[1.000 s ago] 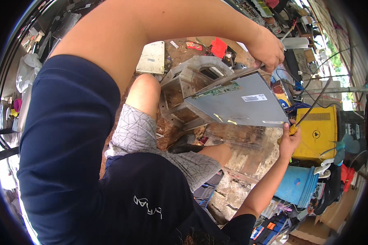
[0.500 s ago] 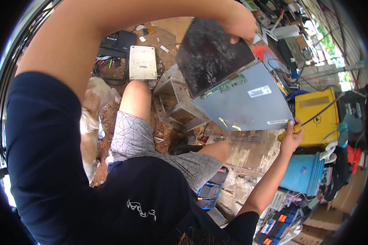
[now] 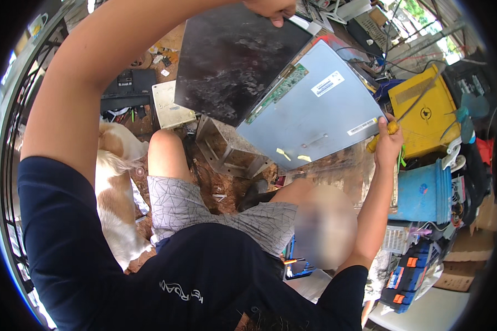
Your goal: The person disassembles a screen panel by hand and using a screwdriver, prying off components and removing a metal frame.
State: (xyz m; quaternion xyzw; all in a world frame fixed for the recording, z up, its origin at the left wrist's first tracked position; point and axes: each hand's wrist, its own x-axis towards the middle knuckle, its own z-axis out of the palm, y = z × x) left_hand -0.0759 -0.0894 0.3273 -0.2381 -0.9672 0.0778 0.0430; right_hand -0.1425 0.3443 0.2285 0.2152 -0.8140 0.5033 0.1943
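Observation:
Up at the top edge, my left hand (image 3: 270, 10) has its fingers closed on the upper edge of a dark, smudged screen panel (image 3: 232, 60). Joined along one edge to it, with a green circuit strip (image 3: 279, 91) at the seam, is a blue-grey metal back plate (image 3: 309, 118) bearing white labels and two bits of yellow tape. My right hand (image 3: 389, 146) pinches the plate's right corner. A yellow-handled screwdriver (image 3: 392, 127) is also held in that hand, its shaft pointing up and right. Both sheets stand tilted apart above a metal frame stand (image 3: 223, 160).
A white and brown dog (image 3: 116, 187) is close by my left leg. A cream flat box (image 3: 168, 107) lies past my knee. On the right are a yellow case (image 3: 419, 110), a blue bucket (image 3: 422, 193) and a blue-black toolbox (image 3: 406, 278).
The dark panel and the metal plate have shifted left and up in view, with both hands holding on. The view itself has turned somewhat, and more of the plate's face shows.

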